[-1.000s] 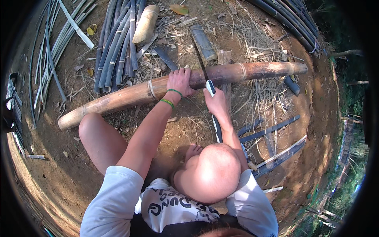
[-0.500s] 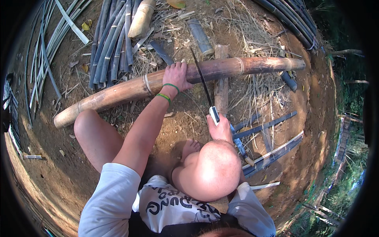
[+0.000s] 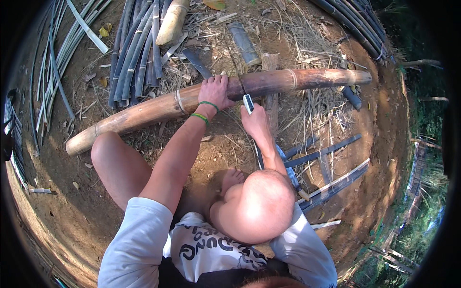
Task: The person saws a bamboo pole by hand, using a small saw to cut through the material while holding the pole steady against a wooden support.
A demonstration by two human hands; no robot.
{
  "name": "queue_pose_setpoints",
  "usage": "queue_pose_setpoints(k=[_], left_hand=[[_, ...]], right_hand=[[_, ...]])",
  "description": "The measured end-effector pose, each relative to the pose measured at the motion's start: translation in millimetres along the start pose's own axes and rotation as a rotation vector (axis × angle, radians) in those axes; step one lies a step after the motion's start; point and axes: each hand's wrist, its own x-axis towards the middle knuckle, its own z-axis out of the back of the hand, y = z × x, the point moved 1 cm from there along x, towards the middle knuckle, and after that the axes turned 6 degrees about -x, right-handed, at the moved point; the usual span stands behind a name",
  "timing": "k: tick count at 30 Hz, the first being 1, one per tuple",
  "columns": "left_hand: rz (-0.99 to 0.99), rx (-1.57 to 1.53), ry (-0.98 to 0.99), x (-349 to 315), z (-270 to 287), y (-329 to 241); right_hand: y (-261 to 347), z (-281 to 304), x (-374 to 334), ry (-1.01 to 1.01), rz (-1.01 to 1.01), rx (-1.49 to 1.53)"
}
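Observation:
A thick brown bamboo pole (image 3: pixel 137 115) lies slantwise before me, from the lower left to the upper right. My left hand (image 3: pixel 215 92) grips it from above near the middle, with the fingers curled over its far side. Just right of that hand, the thin dark blade of a handsaw (image 3: pixel 248 102) crosses the pole. My right hand (image 3: pixel 255 121) is closed around the saw's black-and-white handle, close to the pole's near side. Part of the blade is hard to make out against the ground. A wooden piece (image 3: pixel 271 111) lies crosswise beneath the pole.
Dark bamboo lengths (image 3: pixel 134 53) and pale split strips (image 3: pixel 57 67) lie at the far left. A short bamboo section (image 3: pixel 244 44) rests beyond the pole among dry straw (image 3: pixel 307 43). Dark split pieces (image 3: pixel 333 187) lie right of my bent knee (image 3: pixel 264 201).
My right hand has pushed the saw forward and slightly left, so the handle is now close against the pole. My left hand stays in place on the bamboo.

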Motion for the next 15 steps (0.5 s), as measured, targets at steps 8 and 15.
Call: queue_pose_setpoints(k=[8,15], left_hand=[[-0.014,0.010,-0.039,-9.6,-7.1,-7.1],[0.014,-0.027,-0.041,-4.0,-5.5,-5.7]], right_hand=[[-24.6,25.0,-95.9,0.048,-0.171,-0.058],[11.0,-5.4,18.6,-0.027,-0.031,-0.064]])
